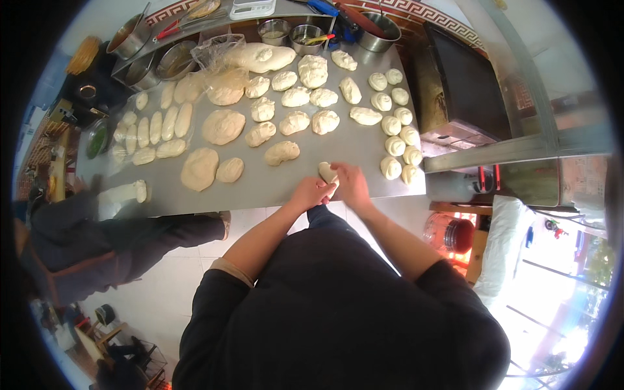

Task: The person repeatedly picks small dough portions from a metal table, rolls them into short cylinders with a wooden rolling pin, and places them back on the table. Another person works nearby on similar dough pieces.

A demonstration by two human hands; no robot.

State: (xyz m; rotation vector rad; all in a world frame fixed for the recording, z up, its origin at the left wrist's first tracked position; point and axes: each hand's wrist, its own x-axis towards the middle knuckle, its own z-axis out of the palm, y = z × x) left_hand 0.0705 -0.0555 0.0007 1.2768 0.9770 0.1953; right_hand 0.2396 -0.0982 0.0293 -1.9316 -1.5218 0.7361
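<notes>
At the front edge of the steel table (234, 192), my left hand (312, 191) and my right hand (352, 184) are together on a small piece of dough (326, 170). The left fingers close on its near end; the right hand is at its right side, its fingers slightly blurred. To the right stand rows of coiled dough rolls (391, 167). Beyond my hands lie several folded dough pieces (282, 153). Flattened dough rounds (200, 168) are further left, with a smaller round (230, 170) beside them.
A co-worker (73, 243) stands at the left end beside a long dough strip (122, 193). Oblong dough pieces (156, 127) lie under clear plastic. Steel bowls (307, 39), a large steel pot (378, 41) and a shelf with a white scale (252, 9) line the back. A dark oven (463, 83) stands right.
</notes>
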